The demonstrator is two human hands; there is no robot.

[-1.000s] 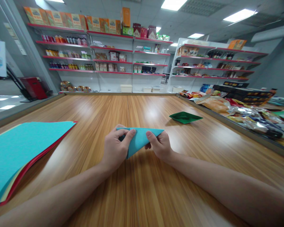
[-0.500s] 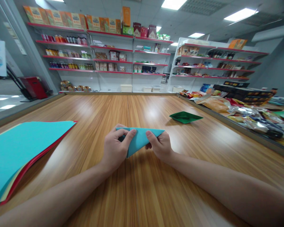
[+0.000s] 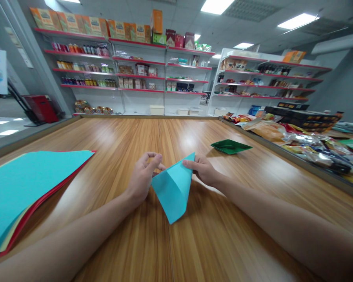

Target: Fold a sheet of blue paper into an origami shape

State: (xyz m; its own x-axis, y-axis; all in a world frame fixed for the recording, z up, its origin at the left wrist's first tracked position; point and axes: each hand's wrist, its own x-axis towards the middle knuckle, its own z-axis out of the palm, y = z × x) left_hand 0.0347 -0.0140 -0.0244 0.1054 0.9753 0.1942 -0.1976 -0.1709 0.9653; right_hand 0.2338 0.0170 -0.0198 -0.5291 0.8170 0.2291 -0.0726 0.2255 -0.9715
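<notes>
The right hand (image 3: 204,170) pinches the blue paper (image 3: 173,192) over the near-middle worktop (image 3: 223,243); the left hand (image 3: 139,178) looks released. Held one-sided, the folds might spread.

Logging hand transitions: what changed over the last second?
The blue paper has spread from a narrow triangle into a broader shape, its bottom tip lower, toward the person. The left hand lifted its thumb off; whether its fingers touch the paper is unclear. The right hand still pinches it, slightly farther left. Paper stack and green folded paper stayed put.
</notes>
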